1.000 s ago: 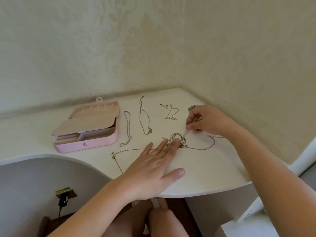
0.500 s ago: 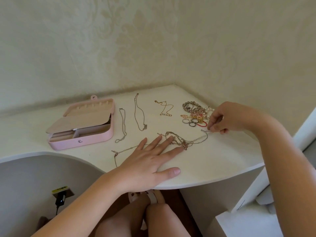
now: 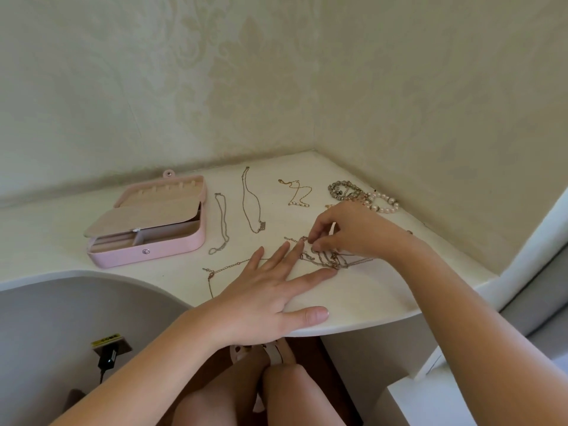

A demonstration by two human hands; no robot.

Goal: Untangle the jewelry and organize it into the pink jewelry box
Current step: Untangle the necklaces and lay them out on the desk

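Note:
A knot of thin chains (image 3: 333, 260) lies on the white corner desk (image 3: 362, 299) near its front edge. My left hand (image 3: 270, 290) rests flat on the desk with straight fingers, its fingertips pressing the left part of the knot. My right hand (image 3: 344, 230) comes from the right with curled fingers and pinches a strand at the top of the knot. The pink jewelry box (image 3: 147, 222) stands open at the left, its beige inner flap half raised. A loose chain end with a clasp (image 3: 215, 272) trails out from under my left hand.
Three separate chains lie in a row beside the box: a silver one (image 3: 222, 222), a longer one (image 3: 250, 201) and a gold one (image 3: 296, 192). Beaded and pearl bracelets (image 3: 362, 195) pile in the far right corner. Walls close off the back and right.
My right hand came back left from the desk's right side to the knot and now pinches a strand there. The left hand stayed flat on the chains.

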